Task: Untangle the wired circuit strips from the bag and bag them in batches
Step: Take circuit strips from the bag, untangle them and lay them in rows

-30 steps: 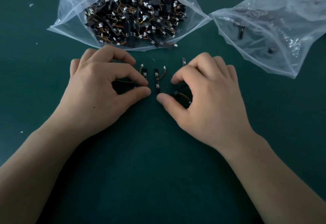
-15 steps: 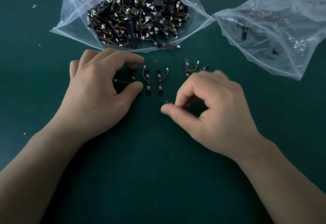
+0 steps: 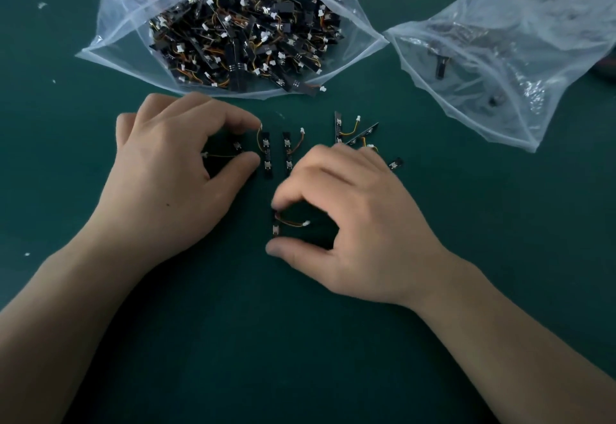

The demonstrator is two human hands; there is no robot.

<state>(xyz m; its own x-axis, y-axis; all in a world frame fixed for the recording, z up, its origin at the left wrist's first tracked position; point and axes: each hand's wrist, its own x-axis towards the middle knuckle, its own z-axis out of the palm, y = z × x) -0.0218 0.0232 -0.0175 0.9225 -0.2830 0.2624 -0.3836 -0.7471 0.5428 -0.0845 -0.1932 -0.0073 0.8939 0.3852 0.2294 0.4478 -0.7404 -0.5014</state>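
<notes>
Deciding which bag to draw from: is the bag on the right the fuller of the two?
No: the right bag holds only a few strips, while the left bag is packed with them.

table (image 3: 466,290): dark green, matte | light: dim, even

looks like an electronics assembly or packing bench in a small workshop. the work surface is a dark green mat (image 3: 300,357). a clear zip bag (image 3: 126,23) lies open on it, stuffed in bulk with little black circuit strips (image 3: 240,40) with orange and yellow wires and white plugs. a second clear bag (image 3: 533,56) beside it holds only a few. loose strips (image 3: 287,153) lie lined up on the mat. it's bare-handed piecework: the left hand (image 3: 173,170) pinches a strip (image 3: 237,146), the right hand (image 3: 360,223) a second strip (image 3: 276,228).
</notes>
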